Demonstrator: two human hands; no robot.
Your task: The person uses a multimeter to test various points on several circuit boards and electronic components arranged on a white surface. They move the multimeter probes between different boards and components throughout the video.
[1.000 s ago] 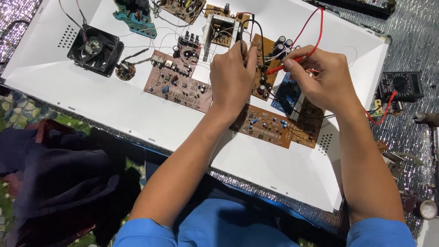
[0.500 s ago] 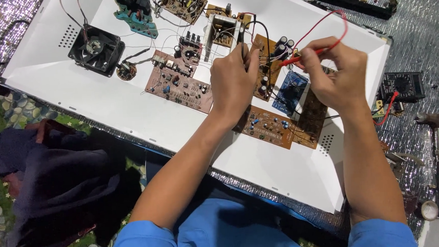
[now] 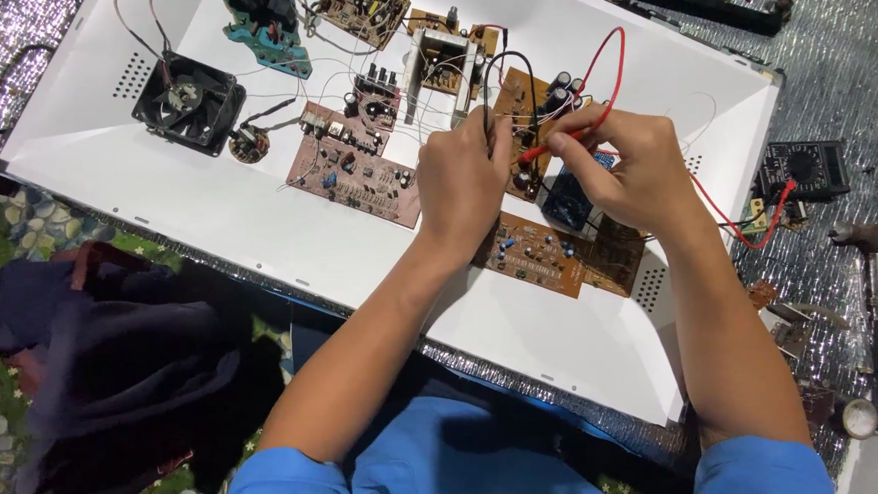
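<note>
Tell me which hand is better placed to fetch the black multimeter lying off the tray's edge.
Probably the right hand. The multimeter lies on its side of the white tray, and it already holds the red probe, whose lead runs there. The left hand would have to cross over it.

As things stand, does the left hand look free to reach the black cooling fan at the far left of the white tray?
Probably not at once: the left hand is holding a black probe on the circuit board. The path itself to the fan looks open, across low boards.
</note>
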